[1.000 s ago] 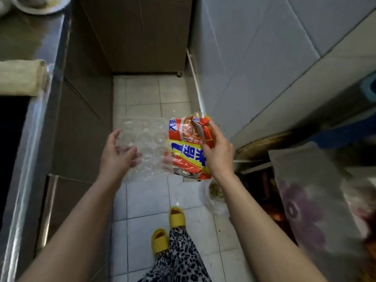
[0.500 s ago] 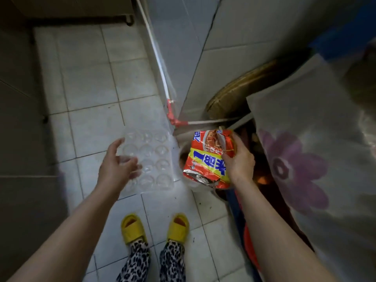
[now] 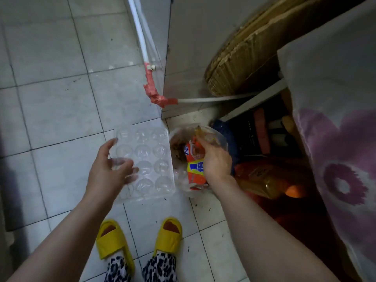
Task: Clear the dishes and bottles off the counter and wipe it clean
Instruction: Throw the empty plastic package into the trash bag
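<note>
Below, I see my left hand gripping a clear empty egg tray over the tiled floor. My right hand pinches an orange wrapper down into a clear bag of brown scraps. Beyond, a taped white pipe meets the wall corner.

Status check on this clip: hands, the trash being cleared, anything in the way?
Left hand grips clear egg tray, held above floor. Right hand grips orange wrapper, down in the clear trash bag. Nothing blocking the bag mouth.
</note>
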